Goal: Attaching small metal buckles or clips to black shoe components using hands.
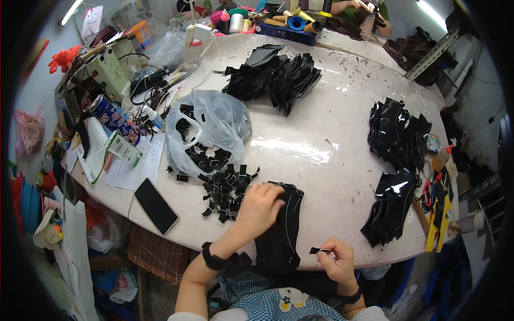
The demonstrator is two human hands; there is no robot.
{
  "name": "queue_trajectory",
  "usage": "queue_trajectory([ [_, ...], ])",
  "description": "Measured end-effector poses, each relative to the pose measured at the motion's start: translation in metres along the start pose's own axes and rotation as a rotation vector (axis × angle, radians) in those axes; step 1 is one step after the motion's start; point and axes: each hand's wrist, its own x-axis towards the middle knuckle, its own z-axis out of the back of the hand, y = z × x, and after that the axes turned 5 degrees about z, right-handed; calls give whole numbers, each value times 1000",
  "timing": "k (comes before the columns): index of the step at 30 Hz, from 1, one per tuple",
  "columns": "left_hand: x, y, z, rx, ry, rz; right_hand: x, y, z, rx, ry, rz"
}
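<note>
A long black panel (pixel 282 230) with light edging lies at the table's near edge, its lower end hanging over toward my lap. My left hand (pixel 261 210) bends its fingers over the panel's upper left edge, gripping it there; the fingertips are partly hidden. Right of the panel, my right hand (pixel 337 260) pinches a small black tab (pixel 316 250) between thumb and fingers, apart from the panel. Against my left hand's far side lies a heap of small black tabs with metal bits (pixel 222 190). More of them spill from a translucent plastic bag (pixel 227 115).
Stacked black panels lie at the far middle (pixel 292 80) and right (pixel 393 134). A phone (pixel 156 206) rests at the left edge. Yellow-handled tools (pixel 440 219) line the right edge. A blue tray of thread spools (pixel 286 33) stands at the back, near another person's hands.
</note>
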Motion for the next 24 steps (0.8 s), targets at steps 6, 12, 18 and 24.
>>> queue_trajectory([
  [6,4,18,-12,281,-64,-72,-5,-9,-2,-13,54,22],
  [12,-8,-9,17,-943,323,392,-5,-4,3,-16,70,-26],
  [18,-15,-33,49,-1150,383,523,-3,3,7,210,106,-42],
  [24,-38,-41,32,-1021,526,528,10,27,-1,415,142,1],
])
